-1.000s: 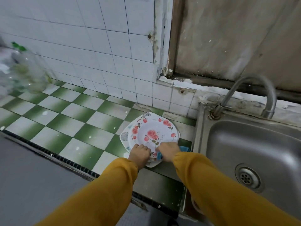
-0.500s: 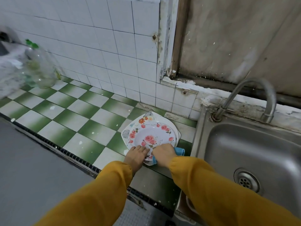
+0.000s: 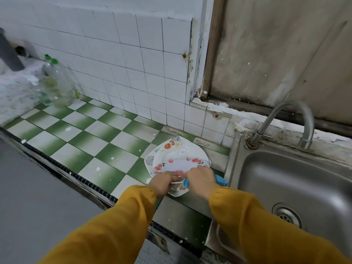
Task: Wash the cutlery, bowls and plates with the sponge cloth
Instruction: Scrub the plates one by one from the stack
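Note:
A stack of white plates sits on the green-and-white checked counter just left of the sink. The top plate has pink flowers around its rim; its near edge is tilted up. A larger squarish plate with orange flowers lies under it. My left hand grips the near rim of the top plate. My right hand holds a blue sponge cloth against the same rim. No cutlery or bowls are visible.
A steel sink with a drain lies to the right, and a curved tap stands at its back edge. A clear plastic bottle with a green cap stands at the far left by the tiled wall.
The top plate's near edge has lifted off the stack in both hands. The camera has tilted up and to the left, showing more wall and the bottle.

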Available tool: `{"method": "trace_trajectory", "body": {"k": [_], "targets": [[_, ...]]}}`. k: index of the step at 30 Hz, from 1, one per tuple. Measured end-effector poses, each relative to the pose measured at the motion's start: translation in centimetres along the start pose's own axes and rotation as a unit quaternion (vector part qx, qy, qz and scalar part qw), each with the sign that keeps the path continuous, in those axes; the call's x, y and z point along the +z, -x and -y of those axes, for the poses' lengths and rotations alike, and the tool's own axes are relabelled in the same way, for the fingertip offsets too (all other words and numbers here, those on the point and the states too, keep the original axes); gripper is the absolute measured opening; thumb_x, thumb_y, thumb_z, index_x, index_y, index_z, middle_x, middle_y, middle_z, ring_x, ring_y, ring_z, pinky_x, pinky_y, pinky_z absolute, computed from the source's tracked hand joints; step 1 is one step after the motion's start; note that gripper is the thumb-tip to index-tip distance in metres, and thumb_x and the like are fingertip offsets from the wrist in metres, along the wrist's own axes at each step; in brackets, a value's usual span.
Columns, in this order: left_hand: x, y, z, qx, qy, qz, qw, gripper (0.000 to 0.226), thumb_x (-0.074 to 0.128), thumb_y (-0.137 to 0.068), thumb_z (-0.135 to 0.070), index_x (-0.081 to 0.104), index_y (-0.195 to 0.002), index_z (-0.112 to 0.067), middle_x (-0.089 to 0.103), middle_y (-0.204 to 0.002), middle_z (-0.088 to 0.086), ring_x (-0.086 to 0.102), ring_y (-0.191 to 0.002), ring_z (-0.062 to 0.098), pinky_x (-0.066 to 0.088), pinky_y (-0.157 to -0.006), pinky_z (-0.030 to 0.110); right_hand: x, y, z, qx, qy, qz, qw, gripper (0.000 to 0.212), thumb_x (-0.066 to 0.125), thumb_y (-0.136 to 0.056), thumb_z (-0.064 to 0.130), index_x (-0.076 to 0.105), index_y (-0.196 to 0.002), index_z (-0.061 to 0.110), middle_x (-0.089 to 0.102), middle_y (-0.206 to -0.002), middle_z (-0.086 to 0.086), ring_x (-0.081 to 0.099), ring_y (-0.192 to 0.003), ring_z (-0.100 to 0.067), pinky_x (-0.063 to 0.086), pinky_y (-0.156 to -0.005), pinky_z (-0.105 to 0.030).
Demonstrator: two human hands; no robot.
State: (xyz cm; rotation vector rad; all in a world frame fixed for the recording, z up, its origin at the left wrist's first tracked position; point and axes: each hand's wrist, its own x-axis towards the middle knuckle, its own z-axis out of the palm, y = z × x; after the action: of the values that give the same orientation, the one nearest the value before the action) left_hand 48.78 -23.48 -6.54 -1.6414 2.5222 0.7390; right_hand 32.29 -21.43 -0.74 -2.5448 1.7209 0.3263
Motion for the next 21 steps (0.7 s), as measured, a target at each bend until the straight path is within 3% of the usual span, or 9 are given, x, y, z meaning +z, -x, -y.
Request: {"method": "trace_trajectory", "body": {"k": [3,7,11,13,16,19,21], "targets": [[-0.8,0.2,-0.3,0.008,0.041,-0.01,0.999,0.04,0.048,-0.101,-0.017,0.052,-0.139,-0.028,0.052,-0.142,-0.003,0.045,-0.132,0.02,0.03,-0.112,0.029,-0.9,0.6,-0.9,0.006,-0.081,-0.035,0.996,0.049,0.059,-0.095,0.034,0.044,-0.142,0.032,0.054,-0.133,-0.003,0.051,-0.119,-0.022,0.047,-0.094,-0.033],[-1.7,0.8,-1.4,-0.029,0.25,-0.055,0.966,0.034,0.041,-0.104,-0.028,0.055,-0.133,-0.019,0.058,-0.125,-0.007,0.054,-0.111,0.013,0.039,-0.093,0.014,-2.6,1.3,-2.3,0.038,-0.247,-0.167,0.954,0.056,0.062,-0.093,0.026,0.041,-0.144,0.034,0.043,-0.136,0.003,0.052,-0.113,-0.015,0.048,-0.088,-0.024],[-2.9,0.4,-2.8,-0.1,0.428,-0.188,0.878,0.026,0.048,-0.101,-0.031,0.062,-0.105,-0.01,0.065,-0.096,0.014,0.06,-0.088,0.032,0.046,-0.073,0.026,-3.3,0.6,-3.4,0.1,-0.456,-0.293,0.834,0.054,0.072,-0.084,0.01,0.053,-0.133,0.025,0.048,-0.125,0.005,0.05,-0.106,-0.009,0.047,-0.092,-0.024],[-3.9,0.2,-3.8,-0.154,0.478,-0.244,0.83,0.03,0.048,-0.101,-0.034,0.058,-0.107,-0.006,0.062,-0.1,0.014,0.06,-0.089,0.03,0.05,-0.076,0.033,-3.9,-0.3,-3.8,0.151,-0.536,-0.331,0.761,0.043,0.074,-0.083,0.01,0.053,-0.119,0.02,0.054,-0.113,0.001,0.054,-0.101,-0.015,0.049,-0.085,-0.025],[-5.7,0.0,-4.9,-0.208,0.549,-0.288,0.757,0.041,0.044,-0.101,-0.038,0.049,-0.122,-0.003,0.058,-0.113,0.013,0.057,-0.102,0.031,0.049,-0.084,0.038,-5.6,-1.2,-4.1,0.232,-0.65,-0.367,0.623,0.035,0.076,-0.084,0.017,0.048,-0.106,0.014,0.055,-0.094,0.0,0.056,-0.081,-0.013,0.045,-0.06,-0.008],[-8.1,0.7,-5.8,-0.182,0.557,-0.321,0.744,0.035,0.036,-0.103,-0.039,0.049,-0.115,-0.009,0.059,-0.106,0.012,0.058,-0.099,0.028,0.048,-0.083,0.036,-7.9,-1.7,-3.7,0.252,-0.707,-0.447,0.487,0.033,0.073,-0.086,0.019,0.046,-0.103,0.011,0.055,-0.089,0.002,0.057,-0.073,-0.006,0.046,-0.055,-0.008],[-9.5,1.1,-6.6,-0.143,0.539,-0.341,0.756,0.034,0.034,-0.104,-0.037,0.052,-0.115,-0.011,0.061,-0.106,0.01,0.059,-0.097,0.025,0.048,-0.083,0.033,-9.4,-1.9,-2.7,0.205,-0.732,-0.466,0.453,0.03,0.071,-0.088,0.017,0.046,-0.103,0.011,0.057,-0.091,0.0,0.058,-0.074,-0.004,0.048,-0.061,-0.011]]}}
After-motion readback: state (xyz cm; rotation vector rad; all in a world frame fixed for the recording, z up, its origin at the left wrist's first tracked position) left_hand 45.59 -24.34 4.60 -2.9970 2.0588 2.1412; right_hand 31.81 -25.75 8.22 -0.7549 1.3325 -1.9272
